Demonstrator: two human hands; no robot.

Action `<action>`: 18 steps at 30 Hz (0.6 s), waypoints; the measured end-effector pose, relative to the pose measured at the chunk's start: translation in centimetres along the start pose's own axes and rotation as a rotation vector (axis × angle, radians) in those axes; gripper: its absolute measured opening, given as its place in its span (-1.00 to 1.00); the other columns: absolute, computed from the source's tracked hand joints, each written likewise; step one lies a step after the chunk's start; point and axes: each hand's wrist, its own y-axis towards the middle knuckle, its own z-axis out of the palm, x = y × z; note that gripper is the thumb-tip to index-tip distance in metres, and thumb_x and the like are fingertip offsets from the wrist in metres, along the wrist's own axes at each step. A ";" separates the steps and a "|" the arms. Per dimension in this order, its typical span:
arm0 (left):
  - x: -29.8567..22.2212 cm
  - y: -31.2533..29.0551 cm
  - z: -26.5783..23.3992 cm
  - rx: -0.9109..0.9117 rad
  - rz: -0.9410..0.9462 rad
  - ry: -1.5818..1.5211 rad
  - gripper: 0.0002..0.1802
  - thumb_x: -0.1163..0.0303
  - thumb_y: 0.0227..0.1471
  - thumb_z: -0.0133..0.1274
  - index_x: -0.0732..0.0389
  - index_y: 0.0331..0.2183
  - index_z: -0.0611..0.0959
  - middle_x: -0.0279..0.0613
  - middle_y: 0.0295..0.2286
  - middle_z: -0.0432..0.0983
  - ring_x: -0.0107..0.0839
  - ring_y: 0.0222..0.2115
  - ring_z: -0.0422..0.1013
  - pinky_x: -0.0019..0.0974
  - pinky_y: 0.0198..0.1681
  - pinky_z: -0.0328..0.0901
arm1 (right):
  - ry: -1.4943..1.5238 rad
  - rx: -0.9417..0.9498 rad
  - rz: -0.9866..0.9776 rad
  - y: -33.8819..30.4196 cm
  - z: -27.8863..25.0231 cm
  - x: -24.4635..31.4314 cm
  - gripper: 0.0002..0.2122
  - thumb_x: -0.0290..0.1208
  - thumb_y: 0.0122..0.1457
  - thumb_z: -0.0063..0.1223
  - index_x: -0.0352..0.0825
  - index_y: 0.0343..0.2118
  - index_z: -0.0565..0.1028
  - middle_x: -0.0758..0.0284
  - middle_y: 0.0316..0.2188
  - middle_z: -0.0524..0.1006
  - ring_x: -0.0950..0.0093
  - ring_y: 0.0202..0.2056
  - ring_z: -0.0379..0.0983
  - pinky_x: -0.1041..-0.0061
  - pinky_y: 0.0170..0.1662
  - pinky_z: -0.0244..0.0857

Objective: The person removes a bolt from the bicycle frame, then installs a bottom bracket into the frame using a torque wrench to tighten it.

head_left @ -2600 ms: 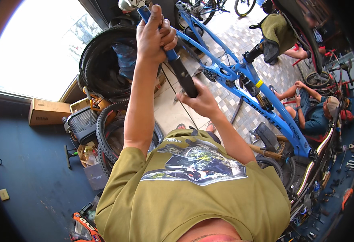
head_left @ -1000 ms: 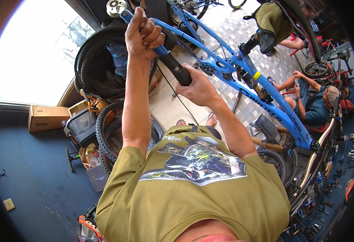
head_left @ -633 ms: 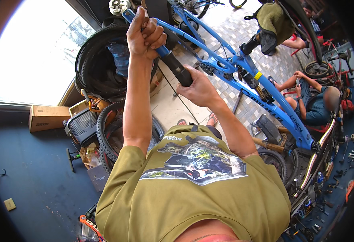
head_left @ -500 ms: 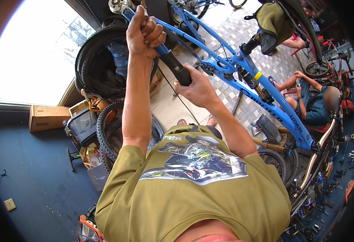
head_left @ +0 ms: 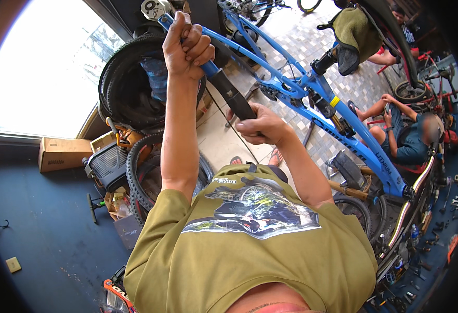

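A torque wrench [head_left: 228,92] with a blue shaft, a long black handle and a round silver ratchet head is held slantwise in front of me, its head at the upper left. Wrapped around the blue shaft just below the head are the fingers of my left hand [head_left: 188,51]. My right hand [head_left: 264,124] is closed on the lower end of the black handle; its fingertips are partly hidden. To the right of both hands stands a blue bicycle frame [head_left: 364,151], apart from the wrench.
Black tyres [head_left: 115,78] hang at the left beside a bright window. Below them are a bicycle wheel [head_left: 135,177] and a cardboard box [head_left: 64,154]. A seated person [head_left: 414,138] is at the right, near tools on a blue wall [head_left: 450,229]. An olive cover [head_left: 359,31] hangs over the frame's upper end.
My right hand has moved slightly down and right and turned at the handle's end, with more of the black handle showing. My left hand keeps its grip on the shaft.
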 end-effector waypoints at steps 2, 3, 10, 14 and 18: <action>0.2 0.5 0.2 -0.200 0.092 0.125 -0.59 0.12 0.35 0.00 0.04 -0.54 0.40 -0.48 -0.77 0.09 -0.65 -0.84 -0.01 -0.49 -0.81 -0.04 | -0.906 -0.632 -0.276 0.7 2.0 -1.3 -0.59 -0.32 0.18 0.25 -0.35 0.00 0.36 0.43 -0.60 0.43 0.42 -0.63 0.43 0.38 -0.51 0.36; 0.9 0.8 1.2 -0.387 0.181 0.233 -0.60 0.13 0.34 0.01 0.04 -0.54 0.40 -0.48 -0.76 0.10 -0.64 -0.84 0.00 -0.48 -0.81 -0.04 | -1.353 -0.952 -0.412 1.1 2.9 -2.0 -0.59 -0.32 0.18 0.25 -0.35 0.00 0.36 0.42 -0.60 0.44 0.41 -0.64 0.42 0.38 -0.51 0.35; 0.7 -0.5 2.1 -0.126 0.032 0.141 -0.57 0.10 0.33 0.02 0.07 -0.55 0.44 -0.46 -0.77 0.07 -0.63 -0.83 -0.03 -0.48 -0.82 -0.05 | -0.084 -0.040 0.038 -0.4 1.1 -0.9 -0.75 -0.37 0.10 0.33 -0.30 -0.19 0.54 0.50 -0.60 0.44 0.65 -0.65 0.33 0.65 -0.58 0.19; 2.2 0.2 4.5 -0.436 0.211 0.374 -0.51 0.05 0.36 -0.03 0.05 -0.58 0.37 -0.47 -0.77 0.06 -0.65 -0.84 -0.04 -0.49 -0.82 -0.06 | -1.146 -0.930 -0.360 0.6 3.0 -2.4 -0.73 -0.40 0.16 0.21 -0.25 -0.10 0.44 0.25 -0.57 0.54 0.17 -0.55 0.55 0.21 -0.46 0.41; 2.4 -0.4 4.1 -0.355 0.176 0.393 -0.50 0.02 0.37 -0.08 0.04 -0.59 0.37 -0.49 -0.77 0.05 -0.65 -0.85 -0.05 -0.49 -0.82 -0.06 | -0.896 -0.759 -0.329 0.9 0.9 -2.8 -0.70 -0.45 0.11 0.29 -0.23 -0.10 0.49 0.33 -0.57 0.54 0.36 -0.63 0.44 0.38 -0.54 0.28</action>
